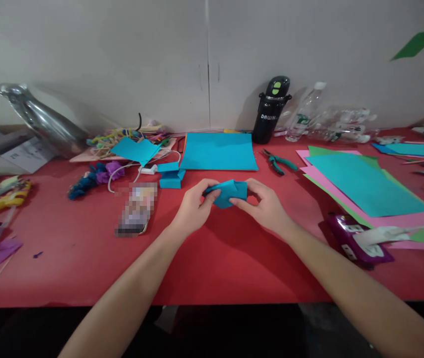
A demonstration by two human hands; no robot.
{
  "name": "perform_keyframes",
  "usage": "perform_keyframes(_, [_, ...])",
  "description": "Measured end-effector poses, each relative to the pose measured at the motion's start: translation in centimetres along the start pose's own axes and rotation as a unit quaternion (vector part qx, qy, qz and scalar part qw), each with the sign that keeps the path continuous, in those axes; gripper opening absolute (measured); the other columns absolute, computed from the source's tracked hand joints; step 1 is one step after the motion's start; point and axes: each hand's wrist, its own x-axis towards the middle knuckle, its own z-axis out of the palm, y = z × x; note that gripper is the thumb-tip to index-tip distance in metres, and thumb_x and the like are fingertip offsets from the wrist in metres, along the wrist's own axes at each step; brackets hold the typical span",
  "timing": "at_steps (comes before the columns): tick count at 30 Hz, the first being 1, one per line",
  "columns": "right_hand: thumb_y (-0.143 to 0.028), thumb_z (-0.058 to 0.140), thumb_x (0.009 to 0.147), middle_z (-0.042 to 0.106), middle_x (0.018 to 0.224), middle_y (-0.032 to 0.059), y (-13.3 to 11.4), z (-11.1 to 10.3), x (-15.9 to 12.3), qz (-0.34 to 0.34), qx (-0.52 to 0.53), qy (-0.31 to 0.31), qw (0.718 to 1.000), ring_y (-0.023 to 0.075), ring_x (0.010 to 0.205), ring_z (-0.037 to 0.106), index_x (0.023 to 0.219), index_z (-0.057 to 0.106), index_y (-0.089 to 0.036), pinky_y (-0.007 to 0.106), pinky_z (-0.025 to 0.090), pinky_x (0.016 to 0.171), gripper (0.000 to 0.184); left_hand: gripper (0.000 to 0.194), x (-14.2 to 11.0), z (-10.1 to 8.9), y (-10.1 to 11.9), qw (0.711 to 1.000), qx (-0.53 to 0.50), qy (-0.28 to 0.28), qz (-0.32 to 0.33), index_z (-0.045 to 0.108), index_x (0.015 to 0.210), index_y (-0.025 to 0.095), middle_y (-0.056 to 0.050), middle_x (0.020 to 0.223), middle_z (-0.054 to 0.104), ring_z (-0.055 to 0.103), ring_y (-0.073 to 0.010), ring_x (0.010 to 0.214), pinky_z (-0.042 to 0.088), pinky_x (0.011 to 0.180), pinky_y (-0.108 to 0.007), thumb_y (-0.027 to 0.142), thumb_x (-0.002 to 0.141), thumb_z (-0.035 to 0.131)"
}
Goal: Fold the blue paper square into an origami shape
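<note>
Between both hands, just above the red tabletop (212,268), is a folded piece of blue paper (228,194). My left hand (198,203) pinches its left end, thumb in front and fingers behind. On the right end, my right hand (262,203) grips it the same way, its thumb pressed on the lower front. A raised fold shows along the paper's top edge; its back is hidden. Left of my left hand stands another folded blue paper piece (170,176). Beyond the hands lies a stack of blue sheets (219,151).
To the left lie a phone (137,209), purple and blue crepe flowers (96,179) and a yellow glue gun (6,201). Pliers (281,161), a black bottle (270,112), coloured sheets (364,181) and a purple power strip (359,241) with a white plug are on the right.
</note>
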Motion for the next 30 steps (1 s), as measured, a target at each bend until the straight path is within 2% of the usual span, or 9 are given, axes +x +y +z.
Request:
perform_keyframes(4, [-0.039,0.064,0.092,0.069,0.094,0.0042,-0.2,0.2,-0.1,0.028,0.043,-0.005,0.999,0.0191,0.087,0.064,0.095,0.069,-0.021,0.032,0.051,0.08,0.019,0.018,0.0,0.2,-0.1,0.998,-0.062,0.005,-0.02,0.064,0.104,0.018,-0.005,0.098,0.07,0.065,-0.017,0.089,0.053,0.082,-0.03,0.032,0.098,0.056])
perform_keyframes(8, [-0.04,0.064,0.092,0.061,0.073,-0.0001,-0.2,0.1,-0.1,0.052,-0.006,0.023,0.998,0.0147,0.069,0.056,0.08,0.064,-0.019,0.027,0.045,0.064,0.025,0.017,-0.1,0.3,-0.3,0.999,0.004,0.018,0.046,0.068,0.106,0.017,-0.01,0.106,0.069,0.065,-0.0194,0.098,0.054,0.088,-0.033,0.028,0.095,0.06])
perform_keyframes(10, [-0.04,0.063,0.092,0.057,0.069,-0.0013,-0.2,0.0,-0.1,0.043,-0.029,0.02,0.998,0.0133,0.064,0.052,0.075,0.061,-0.019,0.026,0.041,0.06,0.027,0.02,-0.1,0.3,-0.4,0.996,0.031,0.035,0.082,0.069,0.11,0.016,-0.011,0.109,0.068,0.065,-0.0197,0.1,0.054,0.087,-0.033,0.025,0.095,0.06])
perform_keyframes(14, [-0.033,0.06,0.095,0.065,0.079,0.0002,-0.4,-0.1,-0.1,-0.012,-0.032,-0.007,0.999,0.0138,0.071,0.058,0.082,0.064,-0.019,0.026,0.045,0.066,0.02,0.026,-0.1,0.1,0.0,0.992,0.022,0.064,0.11,0.07,0.12,0.019,-0.01,0.111,0.071,0.067,-0.019,0.101,0.056,0.087,-0.032,0.022,0.096,0.06])
perform_keyframes(17, [-0.027,0.058,0.097,0.073,0.094,0.0017,-0.6,0.0,-0.3,-0.034,-0.022,-0.013,0.999,0.0153,0.084,0.066,0.097,0.069,-0.022,0.026,0.05,0.078,0.012,0.023,-0.2,0.0,0.3,0.992,-0.006,0.064,0.111,0.074,0.113,0.021,-0.008,0.108,0.075,0.07,-0.0188,0.098,0.058,0.086,-0.031,0.022,0.093,0.064])
perform_keyframes(20, [-0.022,0.059,0.096,0.076,0.102,0.0022,-0.6,0.0,-0.5,-0.05,-0.025,0.003,0.998,0.0164,0.092,0.071,0.106,0.071,-0.023,0.027,0.053,0.085,0.016,0.017,-0.3,-0.1,0.6,0.992,-0.041,0.065,0.097,0.077,0.104,0.022,-0.006,0.102,0.077,0.073,-0.0182,0.091,0.06,0.082,-0.03,0.02,0.09,0.068])
perform_keyframes(24, [-0.019,0.062,0.094,0.077,0.101,0.0014,-0.7,0.0,-0.7,-0.074,-0.036,0.018,0.996,0.0166,0.09,0.073,0.106,0.072,-0.024,0.027,0.055,0.082,0.017,0.014,-0.3,-0.1,0.8,0.993,-0.075,0.057,0.07,0.079,0.098,0.021,-0.006,0.096,0.079,0.074,-0.0185,0.085,0.061,0.078,-0.029,0.02,0.086,0.073])
perform_keyframes(30, [-0.021,0.063,0.093,0.078,0.097,0.0007,-1.4,0.1,-0.8,-0.075,-0.04,0.005,0.996,0.0155,0.085,0.073,0.104,0.073,-0.024,0.025,0.055,0.075,0.015,0.011,-0.5,-0.1,0.9,0.994,-0.077,0.035,0.074,0.08,0.093,0.022,-0.005,0.094,0.079,0.074,-0.0184,0.083,0.06,0.077,-0.028,0.024,0.083,0.077])
